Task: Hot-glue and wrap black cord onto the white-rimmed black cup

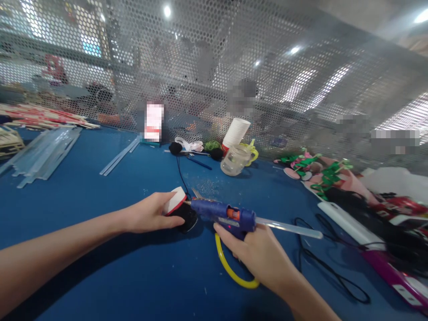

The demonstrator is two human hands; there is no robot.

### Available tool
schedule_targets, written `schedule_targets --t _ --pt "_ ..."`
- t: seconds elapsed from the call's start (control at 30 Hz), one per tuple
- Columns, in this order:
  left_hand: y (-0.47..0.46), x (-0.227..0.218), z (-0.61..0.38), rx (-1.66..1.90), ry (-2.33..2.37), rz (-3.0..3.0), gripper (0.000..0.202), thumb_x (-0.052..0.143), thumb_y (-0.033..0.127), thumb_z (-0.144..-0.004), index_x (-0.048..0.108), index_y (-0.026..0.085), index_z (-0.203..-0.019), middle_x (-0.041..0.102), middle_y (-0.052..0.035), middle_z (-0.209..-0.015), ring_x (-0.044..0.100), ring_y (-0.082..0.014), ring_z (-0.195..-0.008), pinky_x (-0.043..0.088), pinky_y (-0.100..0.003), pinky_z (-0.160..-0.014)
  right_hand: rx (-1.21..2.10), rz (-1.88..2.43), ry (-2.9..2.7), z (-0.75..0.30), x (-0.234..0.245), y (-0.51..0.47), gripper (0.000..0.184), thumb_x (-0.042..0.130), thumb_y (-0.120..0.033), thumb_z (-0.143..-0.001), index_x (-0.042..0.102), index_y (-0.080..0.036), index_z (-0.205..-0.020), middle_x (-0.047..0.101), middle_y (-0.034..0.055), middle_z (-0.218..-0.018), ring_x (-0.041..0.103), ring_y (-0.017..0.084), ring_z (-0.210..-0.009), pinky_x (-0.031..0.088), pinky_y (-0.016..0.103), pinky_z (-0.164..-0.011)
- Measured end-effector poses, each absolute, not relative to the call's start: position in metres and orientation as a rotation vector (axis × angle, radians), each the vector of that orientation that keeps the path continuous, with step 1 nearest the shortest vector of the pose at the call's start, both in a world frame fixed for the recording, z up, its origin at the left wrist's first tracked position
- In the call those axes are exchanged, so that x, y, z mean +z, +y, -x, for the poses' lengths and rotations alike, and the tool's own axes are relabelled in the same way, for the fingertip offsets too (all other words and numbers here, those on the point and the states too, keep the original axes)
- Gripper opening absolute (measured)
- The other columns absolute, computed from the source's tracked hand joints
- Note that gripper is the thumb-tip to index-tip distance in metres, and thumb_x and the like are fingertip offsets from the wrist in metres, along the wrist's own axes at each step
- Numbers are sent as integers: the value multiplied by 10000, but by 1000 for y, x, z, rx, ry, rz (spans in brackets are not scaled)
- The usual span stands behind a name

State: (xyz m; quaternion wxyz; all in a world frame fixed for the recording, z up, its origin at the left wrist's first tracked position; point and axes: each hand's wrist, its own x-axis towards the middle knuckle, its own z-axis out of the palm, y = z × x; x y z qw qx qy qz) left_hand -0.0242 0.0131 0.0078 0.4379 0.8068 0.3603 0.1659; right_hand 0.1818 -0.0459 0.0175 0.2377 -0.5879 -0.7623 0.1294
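Note:
My left hand (157,213) is closed around a white cup-like piece (175,201) with a red rim. A round black object (189,218) sits right under it, near my thumb; whether the two are joined I cannot tell. My right hand (256,249) is wrapped round the grip of a blue glue gun (224,213). A translucent glue stick (289,227) sticks out of its back end. The nozzle points left and meets the edge of the white piece. Below the gun curves a yellow loop (230,269), partly hidden by my right hand.
Clear glue sticks (50,151) lie in a pile at the left. Along the perforated metal screen (194,58) stand a lit phone (154,122), stacked paper cups (236,131) and a clear mug (234,160). A white-and-purple power strip (377,263) and black cords (334,267) lie at the right.

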Motion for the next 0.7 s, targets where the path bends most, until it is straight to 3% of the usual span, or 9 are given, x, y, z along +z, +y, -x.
schedule_targets --t 0.37,0.7 --pt "14 10 26 377 850 -2055 266 508 320 -734 473 136 -923 506 19 -706 442 -106 -609 361 -175 -526 511 1574 -1980 -182 23 -46 196 462 -290 -713 570 -165 -607 593 29 -542 559 159 -523 446 257 -516" --pt "13 14 27 351 844 -2101 233 521 300 -722 467 134 -877 503 24 -691 440 -100 -597 352 -172 -512 576 1588 -1961 -182 24 -46 185 462 -285 -716 573 -158 -642 583 16 -538 548 145 -513 440 243 -511"
